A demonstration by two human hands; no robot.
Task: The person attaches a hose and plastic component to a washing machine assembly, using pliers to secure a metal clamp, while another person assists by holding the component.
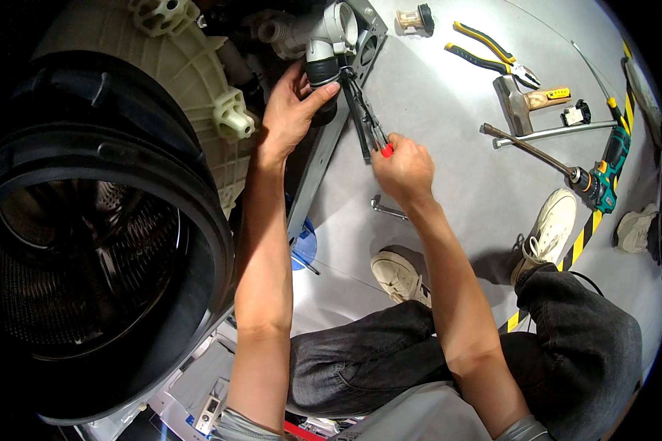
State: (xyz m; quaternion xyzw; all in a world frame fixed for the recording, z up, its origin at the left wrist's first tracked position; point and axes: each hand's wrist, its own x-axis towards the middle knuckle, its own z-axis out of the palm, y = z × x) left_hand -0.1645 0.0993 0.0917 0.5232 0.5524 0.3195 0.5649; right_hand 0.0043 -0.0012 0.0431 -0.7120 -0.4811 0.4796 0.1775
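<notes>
My left hand (288, 114) is closed around a black rubber hose (322, 72), its thumb pressed near a thin wire clamp (326, 80). The hose sits on a white plastic pump housing (321, 37) with a round opening. In my right hand (406, 169) is a pair of metal pliers (368, 114) with a red handle end. The jaws of the pliers reach up beside the hose, near the clamp; whether they grip it I cannot tell. A dark strip runs alongside the pliers.
A washing machine drum (88, 257) with a black door seal (217, 242) fills the left. On the grey floor at right lie yellow-black pliers (493, 48), a hammer (518, 103), a metal bar (552, 134) and a cordless drill (603, 176). An L-shaped wrench (387, 209) lies near my right wrist.
</notes>
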